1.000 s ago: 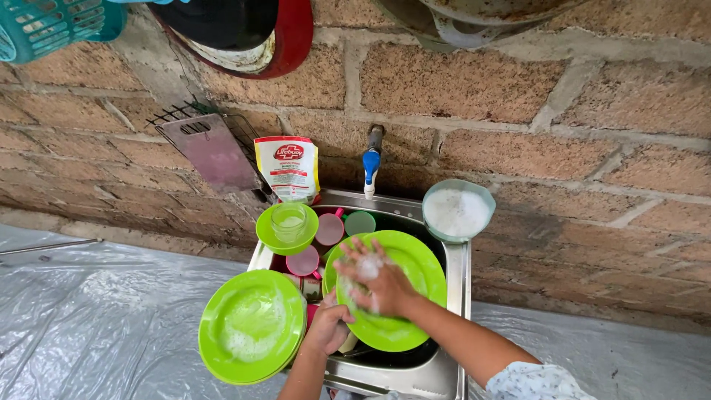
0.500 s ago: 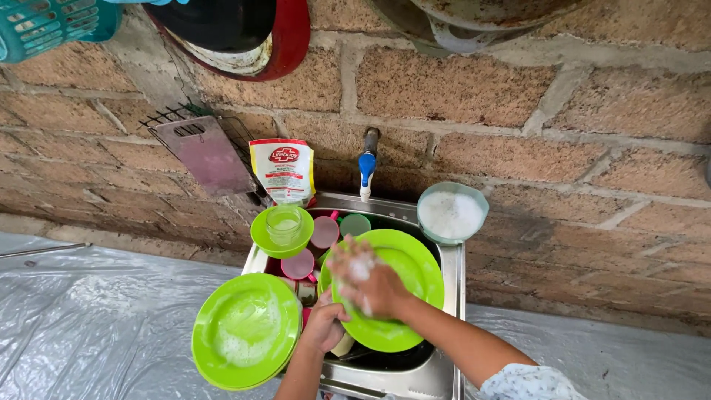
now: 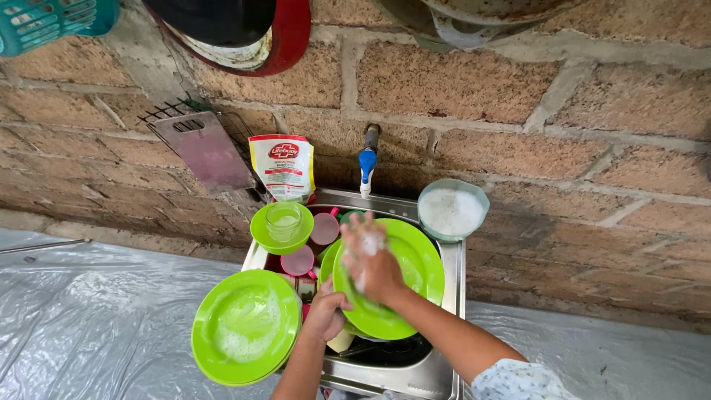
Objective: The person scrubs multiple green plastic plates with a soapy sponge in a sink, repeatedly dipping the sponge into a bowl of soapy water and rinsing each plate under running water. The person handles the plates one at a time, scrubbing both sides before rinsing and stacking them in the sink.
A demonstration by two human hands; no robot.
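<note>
1. A soapy green plate (image 3: 244, 326) lies nearest, on the sink's left rim above the plastic-covered surface (image 3: 89, 326)
2. The left hand (image 3: 327, 311) is clamped on the lower edge of a second green plate (image 3: 411, 274), held tilted over the steel sink (image 3: 415, 370)
3. The right hand (image 3: 372, 263), foamy, presses flat on that plate's face, fingers together
4. Behind sit pink cups (image 3: 311, 244) and a small green bowl (image 3: 280, 226) holding a glass
5. Farther back, a foam-filled bowl (image 3: 452, 210), a blue tap (image 3: 366, 163) and a refill pouch (image 3: 283, 167) stand against the brick wall
</note>
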